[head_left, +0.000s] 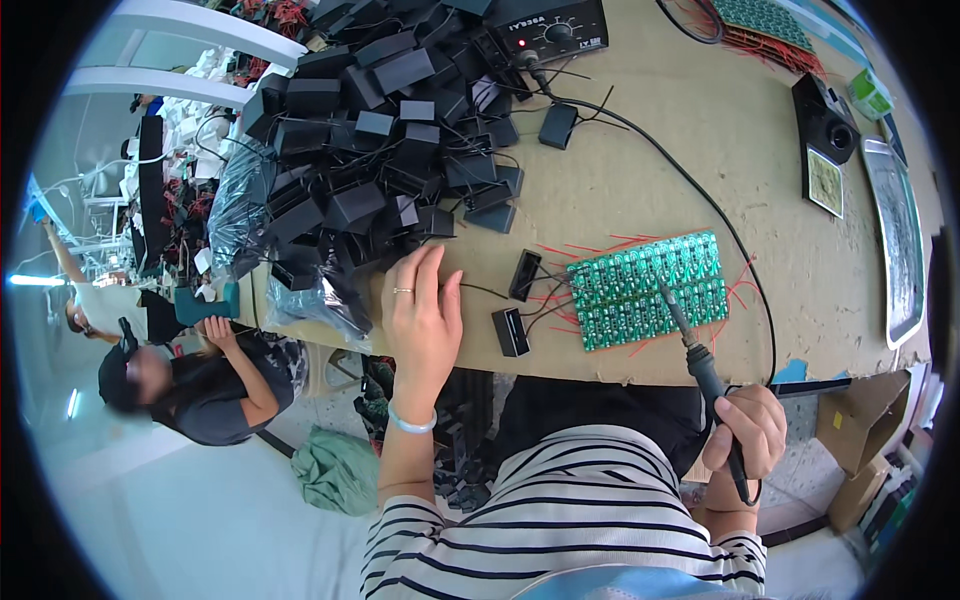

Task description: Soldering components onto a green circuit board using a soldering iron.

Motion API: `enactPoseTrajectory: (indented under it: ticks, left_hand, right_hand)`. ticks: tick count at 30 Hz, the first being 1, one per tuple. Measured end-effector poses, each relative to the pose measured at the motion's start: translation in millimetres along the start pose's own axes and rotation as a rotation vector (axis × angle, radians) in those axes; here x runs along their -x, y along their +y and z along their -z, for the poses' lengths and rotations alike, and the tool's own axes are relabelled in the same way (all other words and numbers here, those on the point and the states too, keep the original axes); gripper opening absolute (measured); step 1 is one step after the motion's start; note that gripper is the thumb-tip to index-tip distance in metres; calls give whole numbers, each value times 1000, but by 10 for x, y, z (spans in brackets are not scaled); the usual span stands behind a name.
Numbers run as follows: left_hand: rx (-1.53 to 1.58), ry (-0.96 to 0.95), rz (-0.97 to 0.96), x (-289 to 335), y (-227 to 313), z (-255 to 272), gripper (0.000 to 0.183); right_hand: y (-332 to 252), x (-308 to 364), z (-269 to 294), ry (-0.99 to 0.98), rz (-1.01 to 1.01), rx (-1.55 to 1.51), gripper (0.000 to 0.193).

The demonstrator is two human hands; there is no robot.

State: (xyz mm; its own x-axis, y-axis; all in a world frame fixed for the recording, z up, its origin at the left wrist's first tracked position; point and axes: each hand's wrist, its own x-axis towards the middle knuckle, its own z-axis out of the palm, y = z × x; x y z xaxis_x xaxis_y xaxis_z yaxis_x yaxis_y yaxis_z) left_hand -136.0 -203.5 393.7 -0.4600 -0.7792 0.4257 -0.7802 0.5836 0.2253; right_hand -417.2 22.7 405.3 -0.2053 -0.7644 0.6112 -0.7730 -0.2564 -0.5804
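In my right hand (750, 430) is a soldering iron (704, 375), gripped by its dark handle. Its metal tip points at a green circuit board panel (650, 290) with red wires along its edges; whether the tip touches is unclear. My left hand (425, 315) rests palm down at the near edge of a heap of black plastic cases (355, 205), fingers stretched out and thumb apart. The fingertips are next to a case at the heap's edge. Between my hands stand two black cases, one farther (524, 275) and one nearer (511, 332), their thin leads reaching the panel's left side.
A black soldering station (552, 30) stands at the back, its cable (690, 185) curving round the panel's right. On the right are a black stand (826, 120) with a sponge tray and a long metal tray (893, 245). Another person (205, 385) sits on the left.
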Motion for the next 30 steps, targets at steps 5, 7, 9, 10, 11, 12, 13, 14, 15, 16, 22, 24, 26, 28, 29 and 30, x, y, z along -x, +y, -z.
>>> enactPoseTrajectory:
  ticks: [5,7,9,10,11,12,13,14,15,16,22,24,26,28,29,30]
  left_hand:
    - [-181,213,-5,-53,-54,-151,28]
    - [-200,200,-35,-113,-87,-251,24]
    - [-9,173,98,-74,-148,-359,22]
    - [25,196,113,-67,-160,-366,17]
    - [32,216,80,-68,-176,-333,12]
    - [100,240,79,-74,-192,-276,9]
    - [162,265,82,-91,-201,-175,7]
    - [296,275,159,-94,-193,-83,7]
    - [427,285,239,-117,-149,8,7]
    - [557,275,189,-189,-41,137,8]
    - [928,-456,89,-585,690,303,2]
    - [781,-571,27,-636,773,172,1]
    - [707,-556,-43,-567,762,-117,1]
    - [533,-517,-120,-544,790,-258,3]
    - [538,-524,-121,-554,813,-290,3]
    - [476,-522,-148,-565,831,-311,7]
  right_hand:
    - [-87,-27,-12,-18,-17,-19,15]
    - [-103,-16,-20,-2,-55,-16,14]
    - [-111,-48,22,-12,-40,-16,15]
    - [-112,-52,36,-27,-31,-19,23]
    - [-109,-48,47,-24,-41,-1,23]
    - [-100,-45,52,-29,-41,-11,24]
    - [-101,-59,60,-35,-40,-27,25]
    - [-84,-62,59,-37,-35,-35,25]
    - [-72,-63,50,-39,-42,-26,25]
    - [-62,-61,29,-37,-40,-42,26]
    - [114,-57,-85,7,-59,-82,27]
    - [113,-82,-122,16,-69,-126,26]
    - [137,-80,-176,23,-80,-163,26]
    - [153,-100,-213,8,-73,-162,21]
    - [162,-105,-224,-7,-65,-163,18]
    - [178,-97,-242,-17,-55,-167,20]
